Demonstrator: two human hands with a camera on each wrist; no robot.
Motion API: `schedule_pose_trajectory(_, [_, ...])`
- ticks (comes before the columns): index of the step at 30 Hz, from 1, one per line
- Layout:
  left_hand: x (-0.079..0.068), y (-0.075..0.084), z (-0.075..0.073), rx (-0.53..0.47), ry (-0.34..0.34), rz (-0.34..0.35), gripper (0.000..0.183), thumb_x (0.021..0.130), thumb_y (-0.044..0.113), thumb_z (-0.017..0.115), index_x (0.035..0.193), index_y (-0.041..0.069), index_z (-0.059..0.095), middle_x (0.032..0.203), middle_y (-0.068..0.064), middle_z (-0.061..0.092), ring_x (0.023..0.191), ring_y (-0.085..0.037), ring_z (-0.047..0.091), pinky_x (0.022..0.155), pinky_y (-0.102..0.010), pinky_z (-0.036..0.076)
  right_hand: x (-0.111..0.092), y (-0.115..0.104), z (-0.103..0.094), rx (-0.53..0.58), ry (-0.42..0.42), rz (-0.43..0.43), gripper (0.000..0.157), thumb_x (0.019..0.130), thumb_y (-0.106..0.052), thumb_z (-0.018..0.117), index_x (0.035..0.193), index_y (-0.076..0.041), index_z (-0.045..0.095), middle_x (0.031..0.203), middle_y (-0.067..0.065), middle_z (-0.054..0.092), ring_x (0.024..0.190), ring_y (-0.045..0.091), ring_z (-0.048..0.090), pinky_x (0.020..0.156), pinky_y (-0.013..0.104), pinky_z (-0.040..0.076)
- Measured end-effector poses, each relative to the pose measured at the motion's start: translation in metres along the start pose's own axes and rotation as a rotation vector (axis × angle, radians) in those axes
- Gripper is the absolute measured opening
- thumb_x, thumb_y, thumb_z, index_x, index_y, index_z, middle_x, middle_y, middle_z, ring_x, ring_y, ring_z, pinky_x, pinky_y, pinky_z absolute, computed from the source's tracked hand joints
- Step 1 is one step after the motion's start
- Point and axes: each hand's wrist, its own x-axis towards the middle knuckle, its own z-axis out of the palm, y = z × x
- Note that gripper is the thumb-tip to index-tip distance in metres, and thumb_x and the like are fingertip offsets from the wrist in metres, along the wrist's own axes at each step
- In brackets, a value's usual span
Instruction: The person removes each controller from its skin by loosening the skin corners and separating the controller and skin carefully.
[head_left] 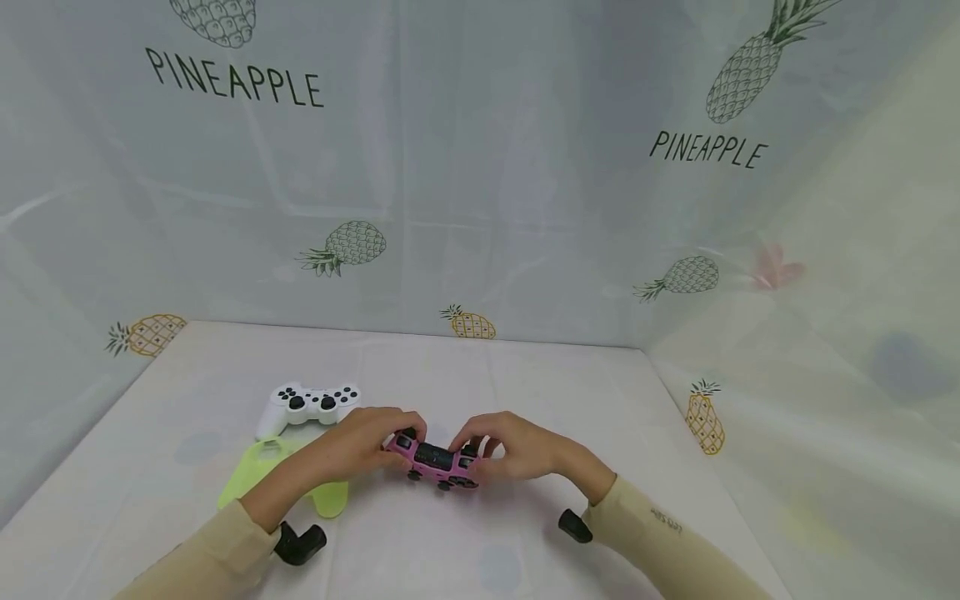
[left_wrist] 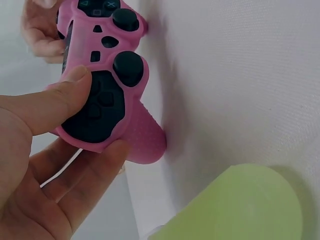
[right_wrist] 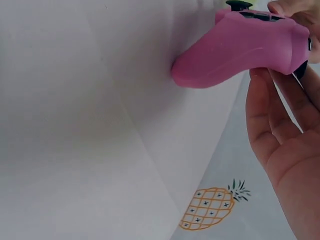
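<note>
Both hands hold a pink game controller [head_left: 433, 462] with black buttons and sticks, low over the white table. Its grip [left_wrist: 145, 135] has a dotted, rubbery surface, and the grip tips are right at the cloth. The left hand [head_left: 372, 442] pinches one end, thumb on top beside the direction pad and fingertips underneath, as the left wrist view shows. At the other end, the right hand [head_left: 517, 446] grips with its fingers along the far edge; its thumb is mostly hidden in the right wrist view. A yellow-green, controller-shaped piece [head_left: 247, 477] lies partly under the left forearm.
Behind the yellow-green piece lies a white game controller [head_left: 307, 402] with black sticks. A black device [head_left: 300, 546] sits at the left wrist, another black piece [head_left: 575, 527] at the right. Pineapple-printed sheeting [head_left: 495, 192] hangs along the table's back and sides.
</note>
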Motion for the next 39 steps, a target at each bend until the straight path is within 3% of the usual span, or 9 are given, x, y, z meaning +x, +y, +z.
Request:
schedule_pose_trajectory(8, [-0.001, 0.0, -0.001, 0.047, -0.002, 0.02, 0.034, 0.09, 0.024, 0.085, 0.115, 0.034, 0.064, 0.094, 0.018, 0.06, 0.081, -0.007, 0.053, 0.074, -0.027, 0.045, 0.014, -0.005, -0.012, -0.027, -0.026, 0.087, 0.032, 0.107, -0.016, 0.049, 0.123, -0.017, 0.076, 0.123, -0.006, 0.073, 0.105, 0.004, 0.065, 0.094, 0.028, 0.053])
schedule_pose_trajectory(13, [0.0, -0.001, 0.001, 0.136, 0.016, 0.11, 0.033, 0.091, 0.026, 0.083, 0.119, 0.03, 0.066, 0.101, 0.014, 0.066, 0.083, -0.005, 0.056, 0.076, -0.028, 0.051, 0.027, -0.004, -0.019, -0.045, -0.081, 0.096, 0.026, 0.107, -0.013, 0.053, 0.11, -0.017, 0.079, 0.107, -0.01, 0.075, 0.091, 0.002, 0.066, 0.087, 0.025, 0.055])
schedule_pose_trajectory(17, [0.001, -0.002, 0.001, 0.183, 0.012, 0.159, 0.033, 0.09, 0.028, 0.085, 0.116, 0.029, 0.066, 0.101, 0.014, 0.065, 0.08, -0.005, 0.056, 0.074, -0.027, 0.051, 0.039, 0.0, -0.026, -0.056, -0.181, 0.093, 0.022, 0.107, -0.011, 0.057, 0.103, -0.017, 0.078, 0.095, -0.014, 0.073, 0.082, 0.001, 0.068, 0.081, 0.023, 0.057])
schedule_pose_trajectory(24, [0.003, -0.001, -0.001, 0.195, -0.016, 0.198, 0.033, 0.086, 0.026, 0.088, 0.106, 0.028, 0.063, 0.094, 0.014, 0.06, 0.074, -0.004, 0.05, 0.069, -0.023, 0.046, 0.055, 0.002, -0.037, -0.013, -0.345, 0.138, 0.022, 0.105, -0.003, 0.062, 0.102, -0.016, 0.078, 0.097, -0.012, 0.073, 0.083, 0.005, 0.071, 0.08, 0.024, 0.059])
schedule_pose_trajectory(39, [0.006, 0.003, -0.005, 0.195, -0.045, 0.198, 0.032, 0.086, 0.024, 0.088, 0.106, 0.026, 0.063, 0.097, 0.012, 0.065, 0.077, -0.004, 0.054, 0.072, -0.025, 0.049, 0.06, 0.017, -0.037, 0.05, -0.395, 0.158, 0.018, 0.102, 0.0, 0.067, 0.102, -0.014, 0.079, 0.097, -0.009, 0.073, 0.085, 0.003, 0.067, 0.081, 0.024, 0.057])
